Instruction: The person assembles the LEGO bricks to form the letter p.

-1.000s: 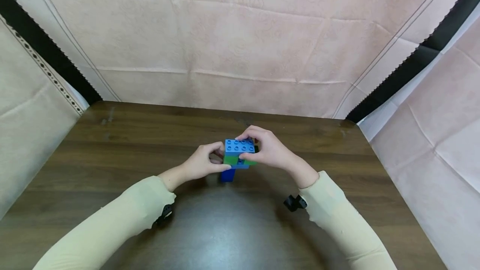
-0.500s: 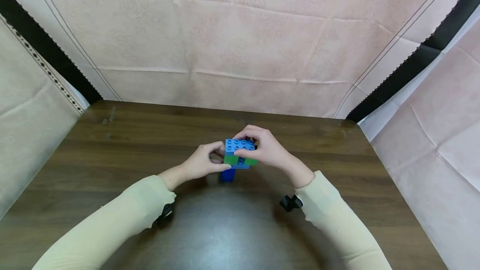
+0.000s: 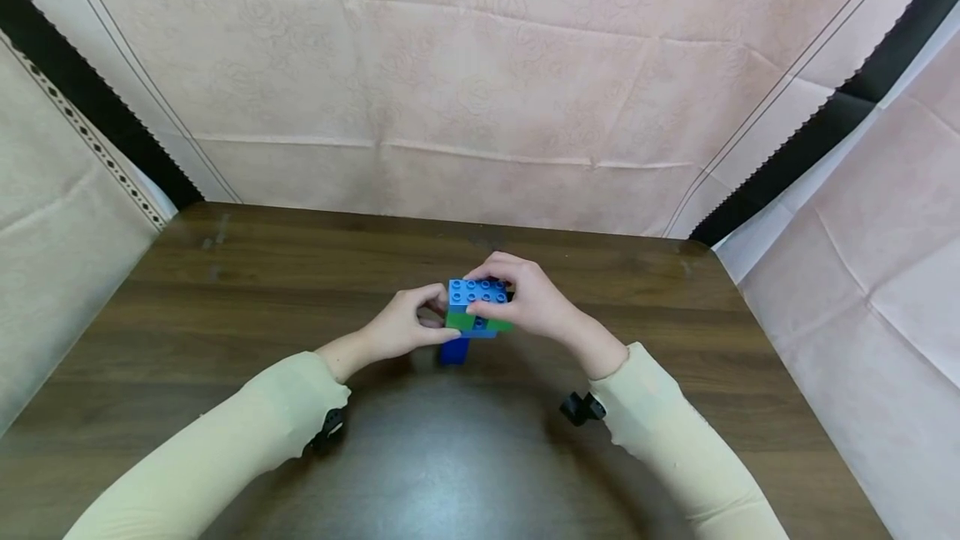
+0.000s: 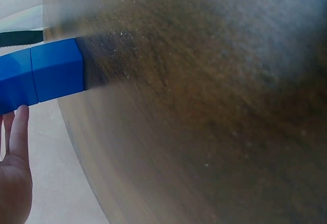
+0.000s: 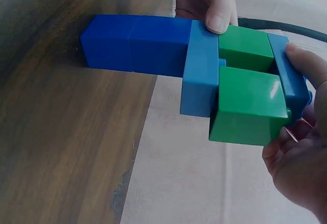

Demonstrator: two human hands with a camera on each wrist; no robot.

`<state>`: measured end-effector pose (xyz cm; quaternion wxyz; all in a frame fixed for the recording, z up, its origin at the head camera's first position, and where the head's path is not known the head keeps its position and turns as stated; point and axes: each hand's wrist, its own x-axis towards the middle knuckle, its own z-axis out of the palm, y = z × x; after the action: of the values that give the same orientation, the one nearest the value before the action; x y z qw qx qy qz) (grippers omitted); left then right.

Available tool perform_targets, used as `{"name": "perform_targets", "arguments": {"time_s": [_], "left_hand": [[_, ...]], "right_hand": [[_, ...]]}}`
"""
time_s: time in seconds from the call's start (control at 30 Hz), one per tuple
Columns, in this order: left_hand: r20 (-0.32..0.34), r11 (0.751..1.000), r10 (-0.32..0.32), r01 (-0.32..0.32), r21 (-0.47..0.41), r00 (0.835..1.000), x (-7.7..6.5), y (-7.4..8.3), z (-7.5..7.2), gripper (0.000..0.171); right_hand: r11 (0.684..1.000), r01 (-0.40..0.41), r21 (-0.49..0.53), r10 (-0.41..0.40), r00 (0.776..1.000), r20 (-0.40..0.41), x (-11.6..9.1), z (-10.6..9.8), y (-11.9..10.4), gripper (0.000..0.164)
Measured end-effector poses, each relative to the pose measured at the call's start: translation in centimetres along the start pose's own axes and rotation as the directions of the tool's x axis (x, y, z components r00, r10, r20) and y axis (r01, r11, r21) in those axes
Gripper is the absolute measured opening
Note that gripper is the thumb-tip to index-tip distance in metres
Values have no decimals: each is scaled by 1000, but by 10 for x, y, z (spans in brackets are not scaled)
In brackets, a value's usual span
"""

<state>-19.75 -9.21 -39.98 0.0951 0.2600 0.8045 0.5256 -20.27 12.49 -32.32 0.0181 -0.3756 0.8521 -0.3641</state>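
A stack of toy building bricks stands on the wooden table. In the right wrist view, two dark blue bricks point(image 5: 135, 43) form its lower column, with a light blue brick point(image 5: 199, 76) across them. Above that sit two green bricks point(image 5: 250, 104) side by side, and a studded blue brick point(image 3: 457, 294) lies on top. My right hand point(image 3: 528, 294) pinches this top brick, thumb on its near side. With my left hand point(image 3: 393, 327) I grip the stack's left side, thumb near the light blue and lower green edges. Some left fingers are hidden behind the bricks.
The brown wooden table point(image 3: 262, 290) extends around the stack, its far edge meeting a pale cloth backdrop point(image 3: 480, 90). Cloth panels also hang at both sides, with black strips along the corners. A small black device point(image 3: 582, 408) sits at my right wrist.
My right thumb and hand have shifted slightly left along the top blue brick, mostly in the first half second. The left hand and the stack look unchanged.
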Motion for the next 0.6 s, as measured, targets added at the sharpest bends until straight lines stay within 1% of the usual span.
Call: {"name": "perform_targets", "arguments": {"time_s": [0.07, 0.3, 0.4, 0.53, 0.6], "left_hand": [[2, 1000, -6, 6, 9, 1000, 0, 2, 0, 30], [10, 1000, -10, 10, 20, 1000, -10, 36, -3, 23], [6, 1000, -17, 17, 18, 1000, -11, 37, -4, 24], [5, 1000, -26, 26, 16, 1000, -9, 34, -4, 25], [4, 999, -27, 27, 17, 1000, -8, 30, -3, 25]], "right_hand": [[1000, -17, 11, 17, 1000, 8, -1, -1, 0, 30], [997, -69, 17, 68, 997, 26, -8, -10, 8, 38], [996, -84, 23, 84, 996, 18, -13, -14, 12, 37], [994, -98, 56, 98, 995, 3, -18, -17, 17, 36], [992, -94, 81, 94, 996, -6, -18, -17, 18, 36]]}}
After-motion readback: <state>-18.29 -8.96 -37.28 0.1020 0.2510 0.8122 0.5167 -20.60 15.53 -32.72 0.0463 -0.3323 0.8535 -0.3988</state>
